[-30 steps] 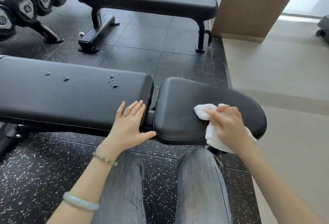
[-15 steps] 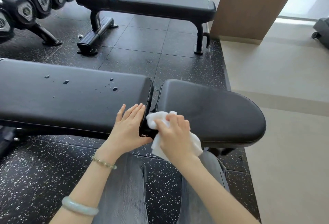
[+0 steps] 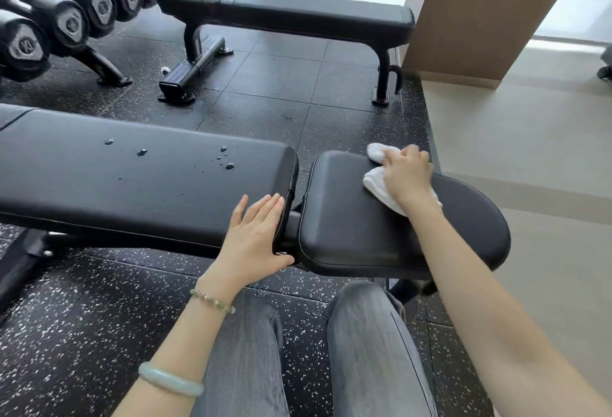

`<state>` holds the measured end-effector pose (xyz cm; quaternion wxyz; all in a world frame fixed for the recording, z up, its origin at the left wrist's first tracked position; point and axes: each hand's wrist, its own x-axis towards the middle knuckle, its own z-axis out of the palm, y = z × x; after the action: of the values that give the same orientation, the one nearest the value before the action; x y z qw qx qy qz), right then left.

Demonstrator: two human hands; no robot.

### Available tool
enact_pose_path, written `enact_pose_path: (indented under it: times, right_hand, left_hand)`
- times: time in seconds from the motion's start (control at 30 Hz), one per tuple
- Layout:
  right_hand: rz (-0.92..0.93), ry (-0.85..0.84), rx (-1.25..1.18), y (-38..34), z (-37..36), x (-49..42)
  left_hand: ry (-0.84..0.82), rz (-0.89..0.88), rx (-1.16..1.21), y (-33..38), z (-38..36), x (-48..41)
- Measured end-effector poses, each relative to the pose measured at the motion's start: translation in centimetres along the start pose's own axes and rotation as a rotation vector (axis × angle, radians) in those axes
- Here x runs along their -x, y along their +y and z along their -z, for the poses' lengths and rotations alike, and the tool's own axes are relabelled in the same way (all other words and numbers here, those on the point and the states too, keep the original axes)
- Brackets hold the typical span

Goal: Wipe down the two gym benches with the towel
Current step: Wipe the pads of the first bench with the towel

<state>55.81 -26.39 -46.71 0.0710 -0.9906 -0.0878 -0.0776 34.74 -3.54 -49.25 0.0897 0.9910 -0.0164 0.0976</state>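
Observation:
The near black gym bench (image 3: 132,198) runs across in front of me, with water drops (image 3: 228,166) on its long pad. Its short seat pad (image 3: 381,238) lies to the right. My right hand (image 3: 409,178) presses a white towel (image 3: 377,186) onto the far edge of that seat pad. My left hand (image 3: 256,238) rests flat, fingers together, on the right end of the long pad, thumb at the gap. A second black bench (image 3: 314,16) stands farther back, its pad bare.
A rack of black dumbbells (image 3: 66,19) fills the upper left. The floor is black speckled rubber tile (image 3: 82,334), giving way to pale flooring (image 3: 530,151) on the right. A wooden pillar (image 3: 480,12) stands behind the far bench. My grey-trousered legs (image 3: 371,350) are below.
My right hand has swept the towel from the gap between the pads, away and to the right, to the seat pad's far edge. The left hand has stayed put.

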Motion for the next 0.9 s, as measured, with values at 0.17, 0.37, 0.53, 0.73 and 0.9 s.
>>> enact_pose_path:
  times: [0.17, 0.37, 0.53, 0.73, 0.9]
  right_hand:
    - [-0.235, 0.014, 0.024, 6.6, 1.1, 1.9]
    - [-0.272, 0.070, 0.054, 7.5, 1.4, 6.0]
    - [-0.112, 0.137, 0.011, 1.9, 0.6, 9.1]
    - [0.188, 0.186, -0.072, -7.6, 0.8, 10.5]
    - [0.399, 0.101, -0.132, -8.4, 0.5, 10.2]
  left_hand:
    - [0.010, 0.004, -0.020, -0.1, -0.3, 0.0]
    - [0.040, 0.002, -0.064, 0.0, -0.6, -0.1]
    - [0.067, 0.012, -0.079, 0.1, -0.7, -0.1]
    - [0.088, 0.037, -0.069, 0.5, -0.6, -0.2]
    - [0.102, 0.068, -0.063, 0.7, -0.6, 0.0]
